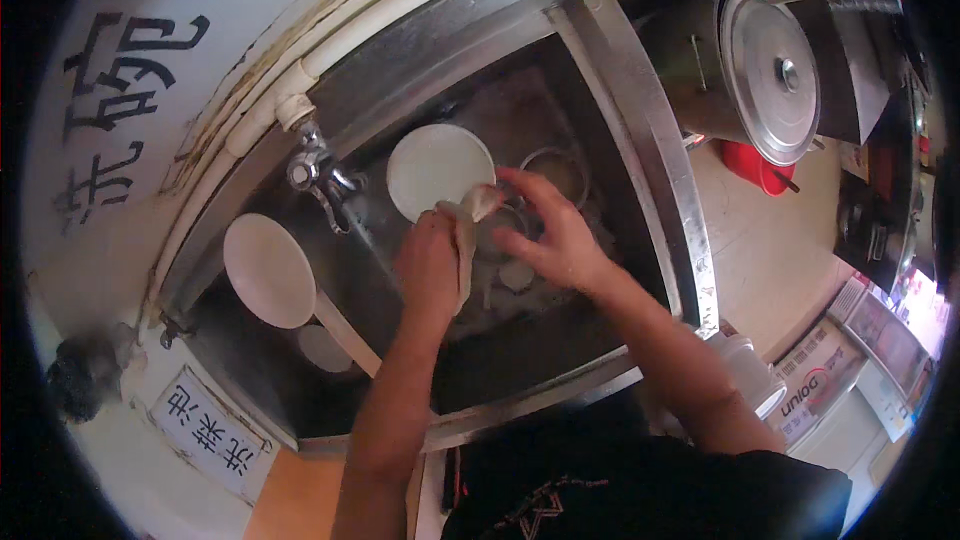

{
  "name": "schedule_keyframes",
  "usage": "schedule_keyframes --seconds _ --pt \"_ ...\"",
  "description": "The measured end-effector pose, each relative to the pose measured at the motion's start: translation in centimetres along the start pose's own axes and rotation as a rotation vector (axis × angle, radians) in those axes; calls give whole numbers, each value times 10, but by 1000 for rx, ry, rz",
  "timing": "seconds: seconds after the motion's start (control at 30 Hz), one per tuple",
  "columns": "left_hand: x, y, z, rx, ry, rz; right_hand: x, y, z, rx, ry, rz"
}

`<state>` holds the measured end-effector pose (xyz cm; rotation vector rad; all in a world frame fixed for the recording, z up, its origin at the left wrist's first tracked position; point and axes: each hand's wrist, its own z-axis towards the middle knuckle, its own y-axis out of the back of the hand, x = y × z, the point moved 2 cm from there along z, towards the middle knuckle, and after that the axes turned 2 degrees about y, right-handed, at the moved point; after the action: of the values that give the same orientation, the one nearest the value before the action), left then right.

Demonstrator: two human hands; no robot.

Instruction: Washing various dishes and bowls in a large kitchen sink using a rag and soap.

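My left hand [427, 255] grips a pale dish [466, 255], seen nearly edge-on, above the stainless steel sink. Right of it is my right hand [551, 232], with thumb and forefinger apart. A small whitish object [481, 202] lies by the right fingertips; blur hides what it is and whether they hold it. Just beyond my hands a round white dish [441, 174] sits in the basin. A round, thin-rimmed vessel [556, 174] and other small dishes lie in the basin, partly hidden by my right hand.
Water runs from a metal tap [319, 172] at the left. A white bowl [270, 270] rests by the sink divider [346, 334], a smaller pale dish [325, 349] below it. Right of the sink rim [645, 135] stands a lidded metal pot [772, 75], with a red container [757, 165] beneath.
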<state>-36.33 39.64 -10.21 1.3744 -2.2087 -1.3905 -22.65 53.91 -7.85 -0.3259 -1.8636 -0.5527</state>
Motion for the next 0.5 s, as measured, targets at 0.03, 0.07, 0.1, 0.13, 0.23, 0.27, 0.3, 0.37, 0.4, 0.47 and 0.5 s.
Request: schedule_keyframes --seconds 0.03,0.07,0.1,0.13,0.23,0.27,0.3,0.37,0.4,0.47,0.5 --pt "3 3 -1 -4 -45 -19 4 3 7 2 0 5" --pt "3 6 -3 -3 -41 -14 11 2 13 60 160 -47" --pt "2 12 -5 -124 -60 -153 14 -1 15 115 315 -98" --pt "2 15 -8 -245 -80 -291 12 -6 17 115 310 -90" --pt "1 1 -9 -262 -167 -655 11 -22 25 204 359 -99" --pt "0 -2 -12 -256 -165 -653 6 -27 30 303 280 -33" --pt "-6 2 -14 -310 -249 -597 -1 -28 35 400 203 31" --pt "-9 -5 -17 -353 -325 -547 -31 -29 36 383 117 -146" --pt "-7 -11 -18 -453 -237 -690 -40 -25 34 364 40 -329" --pt "6 -36 -15 -555 -139 -835 -48 -13 28 313 -37 -296" --pt "24 -59 -14 -555 96 -972 -49 -9 26 263 -102 -256"
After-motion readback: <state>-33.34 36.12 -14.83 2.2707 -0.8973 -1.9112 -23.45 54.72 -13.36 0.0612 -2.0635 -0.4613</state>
